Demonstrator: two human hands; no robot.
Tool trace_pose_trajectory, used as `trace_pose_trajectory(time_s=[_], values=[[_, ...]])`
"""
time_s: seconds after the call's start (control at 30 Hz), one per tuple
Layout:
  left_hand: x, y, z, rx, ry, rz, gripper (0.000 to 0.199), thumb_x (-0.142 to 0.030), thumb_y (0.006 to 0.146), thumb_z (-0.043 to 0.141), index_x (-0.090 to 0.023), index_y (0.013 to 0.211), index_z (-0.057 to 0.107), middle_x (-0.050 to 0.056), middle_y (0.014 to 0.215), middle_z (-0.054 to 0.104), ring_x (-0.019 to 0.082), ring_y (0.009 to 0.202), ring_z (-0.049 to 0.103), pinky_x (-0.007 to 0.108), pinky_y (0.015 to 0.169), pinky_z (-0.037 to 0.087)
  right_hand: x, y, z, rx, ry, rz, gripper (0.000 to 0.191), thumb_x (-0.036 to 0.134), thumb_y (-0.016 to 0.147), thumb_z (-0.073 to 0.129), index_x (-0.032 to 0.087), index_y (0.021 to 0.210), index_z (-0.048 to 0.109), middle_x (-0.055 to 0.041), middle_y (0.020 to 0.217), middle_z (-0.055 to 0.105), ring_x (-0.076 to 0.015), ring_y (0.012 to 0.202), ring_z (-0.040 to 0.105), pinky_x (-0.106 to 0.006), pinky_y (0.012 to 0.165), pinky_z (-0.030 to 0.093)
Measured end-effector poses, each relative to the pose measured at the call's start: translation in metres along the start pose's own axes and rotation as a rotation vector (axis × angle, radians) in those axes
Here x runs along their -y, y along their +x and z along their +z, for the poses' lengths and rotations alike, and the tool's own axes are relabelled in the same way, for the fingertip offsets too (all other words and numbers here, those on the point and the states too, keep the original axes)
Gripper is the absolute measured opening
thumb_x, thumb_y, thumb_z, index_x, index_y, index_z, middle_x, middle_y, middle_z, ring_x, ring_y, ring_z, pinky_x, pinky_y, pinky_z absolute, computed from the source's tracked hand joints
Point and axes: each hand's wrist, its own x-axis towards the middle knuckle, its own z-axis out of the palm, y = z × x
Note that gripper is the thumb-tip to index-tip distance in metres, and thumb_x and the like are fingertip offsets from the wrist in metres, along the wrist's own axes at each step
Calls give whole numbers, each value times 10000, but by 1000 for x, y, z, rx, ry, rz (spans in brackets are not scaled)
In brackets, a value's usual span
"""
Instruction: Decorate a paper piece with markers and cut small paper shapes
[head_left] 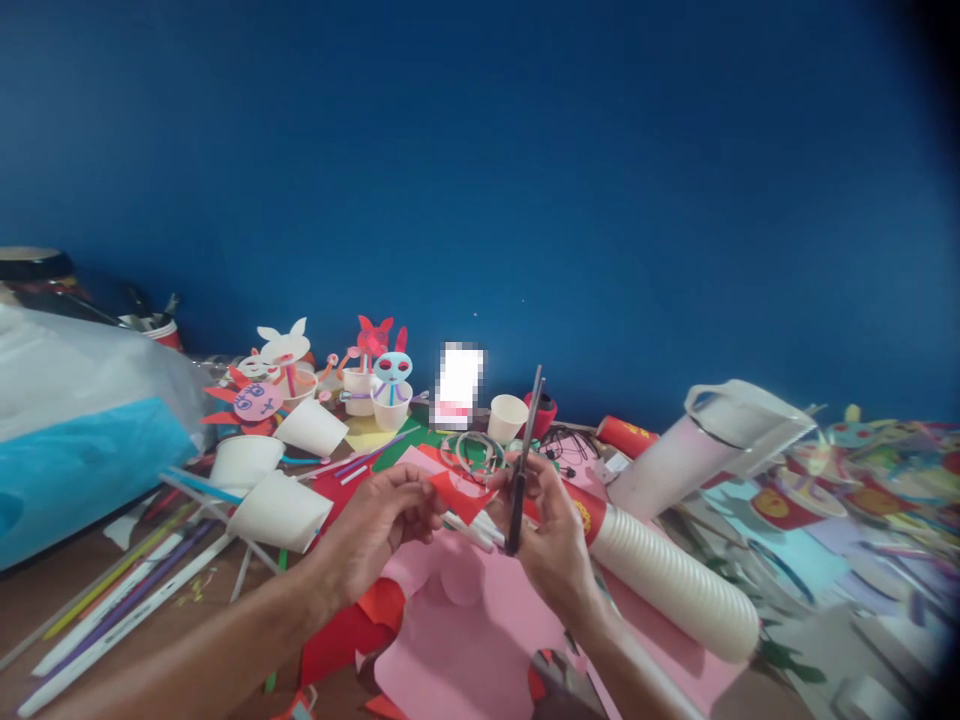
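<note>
Between thumb and fingers my left hand (401,510) pinches a small piece of red paper (461,497) by its left side. My right hand (553,525) is closed around dark-handled scissors (517,495), whose blades point upward and stand slightly apart. The paper's right edge is close to the right-hand fingers; whether they touch it I cannot tell. Below both hands lies pink paper (472,640) with cut edges. Red paper (341,640) sits beside it near my left wrist.
Paper-cup figures (391,385) and tipped white cups (279,510) stand at the left. A long stack of cups (675,585) lies to the right, near a white jug (705,440). A blurred-out bright screen (459,380) leans at the blue wall (480,180). Straws (131,600) lie at front left.
</note>
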Motion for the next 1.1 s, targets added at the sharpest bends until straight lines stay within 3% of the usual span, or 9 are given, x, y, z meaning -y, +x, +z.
trace_pose_trajectory(time_s=[0.1, 0.3, 0.53, 0.63, 0.7, 0.8, 0.9, 1.0, 1.1], values=[[-1, -2, 2, -35, -15, -34, 66, -199, 733, 536, -154, 701, 500, 13, 637, 626, 109, 591, 565, 230, 582, 408, -1, -1, 1, 50, 130, 83, 388, 133, 673, 632, 236, 1002, 454, 4, 809, 562, -140, 738, 552, -229, 602, 458], [-2, -4, 2, 125, 151, -129, 75, -205, 714, 549, -148, 704, 502, 58, 711, 641, 127, 602, 563, 242, 548, 396, 1, 4, -6, 96, 226, 159, 368, 135, 651, 650, 227, 953, 460, 33, 727, 526, -95, 602, 497, -183, 508, 414], [-2, -3, 1, 52, 431, -7, 99, -208, 648, 604, -152, 607, 533, -52, 503, 469, 67, 454, 404, 204, 465, 300, 4, 2, -2, 165, 183, 151, 302, 144, 685, 615, 216, 941, 473, 29, 722, 497, -97, 624, 481, -185, 527, 397], [-2, -4, 0, 235, 560, -67, 102, -184, 624, 611, -142, 560, 544, -40, 500, 485, 71, 469, 405, 205, 467, 279, 0, 1, 1, 154, 165, 132, 298, 182, 695, 618, 213, 945, 459, 21, 724, 508, -111, 641, 489, -206, 558, 408], [-3, -5, -1, 272, 564, -98, 130, -193, 624, 615, -140, 532, 540, -34, 485, 493, 76, 471, 417, 208, 475, 289, -2, 1, -1, 129, 173, 135, 304, 232, 717, 610, 216, 972, 444, 23, 710, 500, -115, 630, 481, -217, 567, 413], [-9, -5, -3, 53, 414, -35, 155, -234, 648, 618, -145, 551, 535, -36, 490, 504, 75, 484, 434, 200, 495, 319, -1, -1, -5, 103, 160, 95, 247, 342, 773, 547, 223, 968, 453, 6, 737, 498, -133, 655, 480, -237, 592, 422], [-17, -4, -5, -108, 205, 62, 117, -231, 670, 617, -150, 622, 548, -24, 577, 556, 76, 547, 481, 199, 566, 373, 5, -7, -5, 220, 154, 66, 249, 428, 780, 505, 240, 943, 487, -23, 790, 514, -166, 696, 497, -267, 626, 439], [-21, -4, -3, -153, 30, 92, 95, -212, 682, 614, -147, 653, 550, -15, 613, 574, 80, 569, 505, 210, 594, 397, 9, -16, 4, 386, 190, 118, 257, 451, 768, 505, 271, 950, 486, -19, 762, 518, -177, 674, 499, -289, 618, 444], [-20, -5, 1, -140, -46, 130, 121, -212, 679, 625, -139, 623, 548, -27, 577, 541, 66, 533, 476, 204, 571, 393, 5, -24, 14, 471, 197, 153, 267, 446, 758, 519, 271, 957, 488, -5, 702, 496, -171, 641, 490, -279, 571, 433]])
